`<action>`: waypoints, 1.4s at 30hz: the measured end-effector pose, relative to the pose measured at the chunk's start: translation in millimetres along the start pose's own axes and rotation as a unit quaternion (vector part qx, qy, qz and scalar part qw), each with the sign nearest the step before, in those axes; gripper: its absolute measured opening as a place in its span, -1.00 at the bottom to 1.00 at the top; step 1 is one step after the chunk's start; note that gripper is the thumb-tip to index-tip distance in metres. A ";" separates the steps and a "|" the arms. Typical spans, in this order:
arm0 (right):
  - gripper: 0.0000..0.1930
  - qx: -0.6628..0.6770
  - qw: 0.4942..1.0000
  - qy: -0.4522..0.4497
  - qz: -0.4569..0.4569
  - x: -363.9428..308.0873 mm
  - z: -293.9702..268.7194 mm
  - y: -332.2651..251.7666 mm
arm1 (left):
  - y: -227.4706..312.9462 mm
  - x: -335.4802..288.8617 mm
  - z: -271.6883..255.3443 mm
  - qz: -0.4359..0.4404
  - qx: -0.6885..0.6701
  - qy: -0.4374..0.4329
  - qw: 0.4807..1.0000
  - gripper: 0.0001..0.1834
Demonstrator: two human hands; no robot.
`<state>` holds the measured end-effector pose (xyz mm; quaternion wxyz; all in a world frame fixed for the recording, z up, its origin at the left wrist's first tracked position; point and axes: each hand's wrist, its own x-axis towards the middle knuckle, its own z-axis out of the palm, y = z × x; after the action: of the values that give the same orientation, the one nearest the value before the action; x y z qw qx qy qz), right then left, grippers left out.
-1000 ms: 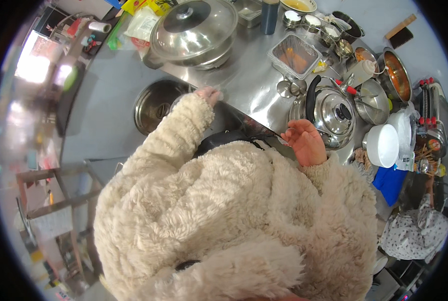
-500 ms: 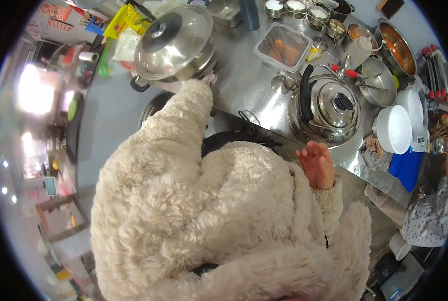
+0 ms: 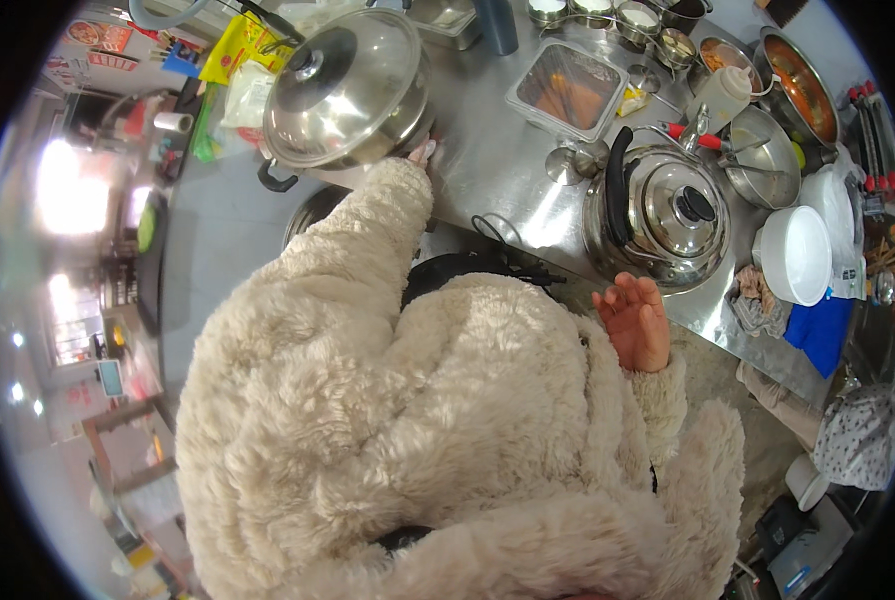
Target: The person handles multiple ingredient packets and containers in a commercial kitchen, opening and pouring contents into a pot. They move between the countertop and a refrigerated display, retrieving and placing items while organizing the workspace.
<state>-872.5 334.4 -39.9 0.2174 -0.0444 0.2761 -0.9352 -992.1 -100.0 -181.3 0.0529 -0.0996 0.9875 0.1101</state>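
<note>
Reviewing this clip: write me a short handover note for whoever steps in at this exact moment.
Left hand: fingertips at the base of the large lidded steel pot; only the fingertips show past the sleeve, so I cannot tell whether they grip it.
Right hand: open, empty, just off the steel counter edge, in front of the kettle.
Done: pot lid on, pot at the counter's left end.
Left: judging by the reach, probably moving the pot; confirm the left hand's hold first.
</note>
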 end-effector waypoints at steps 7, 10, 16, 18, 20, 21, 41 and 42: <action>-0.65 0.003 1.000 0.008 -0.002 2.6 4.8 1.7 | 5.6 12.3 5.8 0.002 -0.005 -0.008 1.000 -0.38; -0.65 -0.006 1.000 0.010 -0.003 2.2 4.9 2.1 | 1.5 17.8 15.2 -0.006 -0.008 -0.024 1.000 -0.38; -0.62 -0.012 1.000 0.004 -0.012 -3.9 2.2 -1.5 | -7.0 22.4 36.5 0.083 0.021 0.183 0.979 -0.45; -0.62 -0.016 1.000 0.010 -0.018 -7.8 1.7 -3.1 | -4.0 24.5 34.7 0.064 0.015 0.128 0.990 -0.47; -0.63 -0.019 0.999 0.012 -0.022 -11.5 1.5 -4.3 | 0.9 26.8 27.5 0.049 0.008 0.084 0.995 -0.48; -0.63 -0.021 0.999 0.010 -0.024 -12.1 1.3 -4.5 | 4.4 29.2 22.5 0.045 0.004 0.072 0.996 -0.49; -0.64 -0.041 0.998 -0.018 0.048 31.0 21.3 9.0 | 44.2 -105.7 -121.6 0.160 -0.209 0.002 0.965 -0.64; -0.64 -0.045 0.997 -0.025 0.056 38.3 24.5 12.4 | 45.3 -113.6 -147.1 0.185 -0.212 0.057 0.958 -0.65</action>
<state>-897.3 296.4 -27.3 0.2738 -0.0621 0.3141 -0.9069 -903.0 -69.2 -14.8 -0.0472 0.0695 0.9441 0.3189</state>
